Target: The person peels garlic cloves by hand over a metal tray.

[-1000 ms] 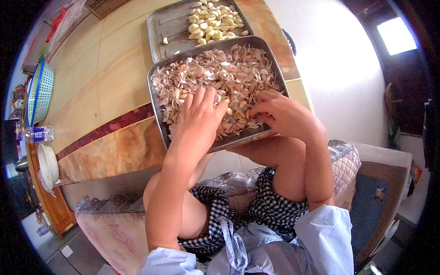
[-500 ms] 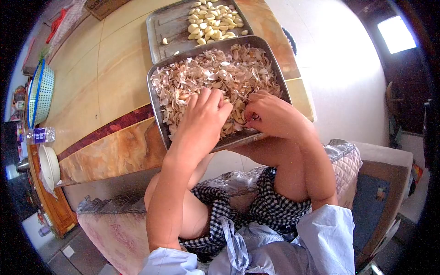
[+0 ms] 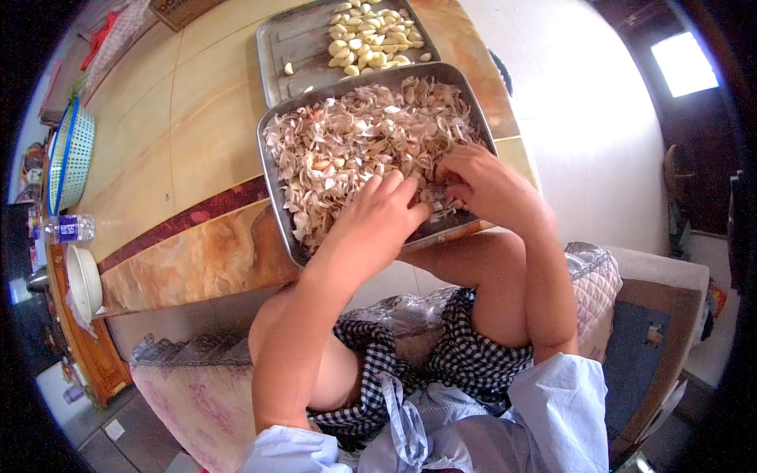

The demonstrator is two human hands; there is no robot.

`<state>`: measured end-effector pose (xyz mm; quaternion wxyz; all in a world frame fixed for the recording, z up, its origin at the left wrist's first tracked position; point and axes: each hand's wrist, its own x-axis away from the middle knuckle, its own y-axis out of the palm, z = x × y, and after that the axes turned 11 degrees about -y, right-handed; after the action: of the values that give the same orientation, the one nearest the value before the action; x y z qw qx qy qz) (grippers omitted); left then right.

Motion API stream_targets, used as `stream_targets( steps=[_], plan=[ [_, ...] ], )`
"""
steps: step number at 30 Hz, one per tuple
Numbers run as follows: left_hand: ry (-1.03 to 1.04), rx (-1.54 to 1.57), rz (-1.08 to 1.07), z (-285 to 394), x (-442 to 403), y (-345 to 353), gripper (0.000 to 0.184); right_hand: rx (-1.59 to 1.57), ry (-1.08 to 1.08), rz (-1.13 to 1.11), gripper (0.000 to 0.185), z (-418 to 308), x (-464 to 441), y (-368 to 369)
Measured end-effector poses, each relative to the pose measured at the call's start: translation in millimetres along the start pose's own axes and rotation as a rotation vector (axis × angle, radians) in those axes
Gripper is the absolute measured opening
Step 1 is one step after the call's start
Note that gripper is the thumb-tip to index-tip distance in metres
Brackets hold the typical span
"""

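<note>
A metal tray (image 3: 272,177) full of papery garlic skins (image 3: 355,126) lies at the table's edge, with some cloves among the skins. My left hand (image 3: 378,217) is over the tray's near part, its curled fingers in the skins; what they hold, if anything, is hidden. My right hand (image 3: 481,185) reaches into the near right part, fingers bent down into the skins, their tips hidden. Behind stands a second metal tray (image 3: 303,43) with a pile of peeled garlic cloves (image 3: 371,39) on its right side.
The marble-patterned table (image 3: 213,102) stretches to the left. A green and blue basket (image 3: 71,158), a plastic bottle (image 3: 69,229) and a white bowl (image 3: 84,280) are at its left. A cardboard box (image 3: 181,9) sits at the far edge. A cushioned seat (image 3: 197,402) is below.
My left hand has moved right and toward me across the skins, nearer my right hand. My right hand has shifted slightly up and right, its fingers spreading a little. The trays have barely shifted.
</note>
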<state>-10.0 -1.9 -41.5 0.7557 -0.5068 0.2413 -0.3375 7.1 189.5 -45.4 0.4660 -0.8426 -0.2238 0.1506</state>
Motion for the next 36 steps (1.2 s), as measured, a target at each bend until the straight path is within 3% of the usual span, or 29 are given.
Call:
stream_targets(
  steps=[7, 9, 19, 23, 25, 27, 29, 31, 33, 36],
  plan=[
    [-0.076, -0.003, -0.026, -0.1, -3.2, 6.2, 0.019, -0.047, 0.033, 0.222, 0.013, -11.9, -7.5, -10.6],
    [-0.074, -0.118, 0.022, 1.9, -3.5, 7.7, 0.024, -0.077, 0.017, 0.219, 0.013, -10.2, -7.3, -9.6],
    [-0.149, -0.021, -0.005, -2.0, -6.0, 0.9, 0.022, -0.173, -0.106, 0.048, 0.015, -4.0, -5.3, -7.1],
    [-0.19, 0.324, 0.167, -10.2, -6.5, -4.0, 0.015, -0.272, -0.217, -0.004, 0.016, -6.2, -10.0, -6.0],
    [-0.495, 0.978, 0.031, -8.8, -3.6, -14.2, 0.007, -0.21, -0.13, -0.138, 0.018, -10.2, -11.5, -0.3],
    [-0.449, 1.053, 0.038, -12.4, -3.1, -18.0, 0.01, -0.136, -0.151, -0.119, 0.021, -8.8, -15.3, 10.9],
    [-0.513, 1.354, -0.01, -10.0, -2.0, -25.3, 0.014, -0.062, -0.173, -0.102, 0.023, -10.3, -18.6, 17.2],
    [-0.507, 1.459, -0.014, -9.9, 0.3, -25.2, 0.018, -0.036, -0.09, -0.113, 0.025, -14.9, -21.3, 19.0],
    [-0.501, 1.792, -0.049, -10.8, 1.9, -27.6, 0.019, 0.05, -0.099, -0.079, 0.021, -13.9, -22.7, 26.0],
    [-0.53, 1.976, 0.047, -9.9, 3.4, -27.8, 0.022, 0.136, -0.057, -0.008, 0.018, -21.5, -20.4, 24.4]
  ],
)
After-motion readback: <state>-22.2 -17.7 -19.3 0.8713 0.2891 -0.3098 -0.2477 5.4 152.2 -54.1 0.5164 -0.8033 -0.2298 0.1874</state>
